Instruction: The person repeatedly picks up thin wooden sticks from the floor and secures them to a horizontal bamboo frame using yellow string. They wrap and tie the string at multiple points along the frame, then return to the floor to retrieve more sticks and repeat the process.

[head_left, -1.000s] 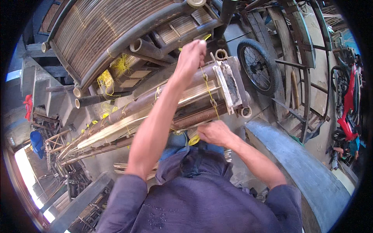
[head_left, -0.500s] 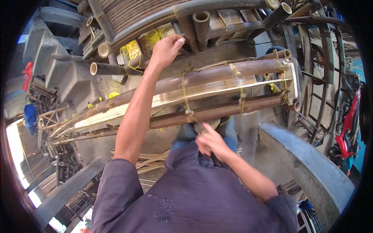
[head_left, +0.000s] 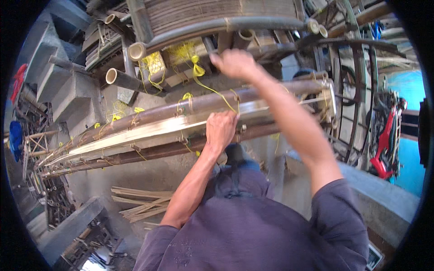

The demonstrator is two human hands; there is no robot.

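Two bare hands are over a long bamboo frame point(head_left: 203, 103) that crosses the view in front of the person, running from the far left to the right. The left hand point(head_left: 220, 128) is closed in a fist over the frame's middle, its knuckles up and its fingers curled, with a yellow cord point(head_left: 216, 93) caught at its thumb side. From there the cord slants up and left to a small looped yellow bundle point(head_left: 197, 67). The right hand point(head_left: 236, 64) is raised beyond the frame, near that bundle; it is blurred, its fingers look partly curled, and I cannot tell whether it has hold of anything.

The frame has two dark poles point(head_left: 253, 132) with pale split strips point(head_left: 131, 136) lying lengthwise between them, and yellow ties point(head_left: 139, 109) sit at intervals along the far pole. Beyond it stands a slatted bamboo panel point(head_left: 221, 10), with a tangle of yellow strands point(head_left: 183, 50) below its near edge. More split pieces point(head_left: 141, 204) lie crossed on the floor point(head_left: 151, 178) to the left of the person. A long grey ledge point(head_left: 379, 189) lies to the right of the right arm. Grey stepped blocks point(head_left: 68, 90) rise at the left, and a red bike point(head_left: 386, 144) stands at the right, near a bright blue wall point(head_left: 411, 158)
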